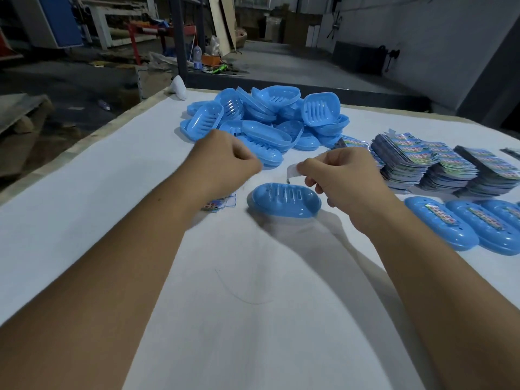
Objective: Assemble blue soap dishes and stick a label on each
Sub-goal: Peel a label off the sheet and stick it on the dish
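A dish (284,199), assembled and unlabelled, is lying slotted face up toward the middle of the table (92,198), set apart from the rest, probably so that it is waiting right under the hands for its sticker. Just above it the right hand (342,180) is pinching a pale label (292,171) between thumb and forefinger, its other fingers curling loosely; the strip is showing its plain side and looks to be in the middle of being peeled. The left hand (225,156) is hovering just beside it with fingers curled tight into a fist; whether it is holding a backing scrap I cannot tell. Peeking out under that wrist, a few printed scraps (222,202) are lying on the cloth, likely discards dropped close by. Toward the far edge a heap (261,119) of loose dish parts is sitting within reach as stock. Along the right edge, stacks (439,167) of printed labels are standing near the right hand, and nearer the person, finished dishes (461,223) carrying labels are lying side by side, seemingly kept away from the unfinished heap.
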`<state>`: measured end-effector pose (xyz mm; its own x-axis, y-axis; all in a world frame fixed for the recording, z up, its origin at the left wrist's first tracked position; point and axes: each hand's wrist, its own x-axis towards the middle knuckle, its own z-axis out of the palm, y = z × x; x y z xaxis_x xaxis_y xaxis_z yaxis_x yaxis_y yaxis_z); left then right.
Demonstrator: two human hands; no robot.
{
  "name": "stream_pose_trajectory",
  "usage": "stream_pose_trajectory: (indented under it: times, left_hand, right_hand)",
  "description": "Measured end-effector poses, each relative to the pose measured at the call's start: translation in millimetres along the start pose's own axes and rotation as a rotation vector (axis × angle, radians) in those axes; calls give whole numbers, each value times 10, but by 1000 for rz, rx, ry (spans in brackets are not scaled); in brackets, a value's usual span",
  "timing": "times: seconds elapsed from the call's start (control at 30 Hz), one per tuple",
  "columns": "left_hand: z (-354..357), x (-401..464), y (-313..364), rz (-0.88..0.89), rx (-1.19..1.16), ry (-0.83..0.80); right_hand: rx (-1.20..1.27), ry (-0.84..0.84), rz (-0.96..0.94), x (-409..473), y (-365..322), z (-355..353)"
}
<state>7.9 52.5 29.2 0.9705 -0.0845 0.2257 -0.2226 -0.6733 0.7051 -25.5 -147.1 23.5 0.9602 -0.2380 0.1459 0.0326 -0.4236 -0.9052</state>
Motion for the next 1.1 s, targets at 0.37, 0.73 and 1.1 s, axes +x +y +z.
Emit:
stream_pose_trajectory:
  times: [0.37,0.73,1.1]
  left_hand:
    - [175,-96,146,58,-250,-140]
    - [184,-41,108,-42,-322,-141]
    - [193,-21,128,-180,-377,-10]
  right_hand:
    - [-14,-1,-131,-31,9,37]
    - [4,-101,-197,-39,9,-2]
    - [-88,-18,-62,54,89,-45]
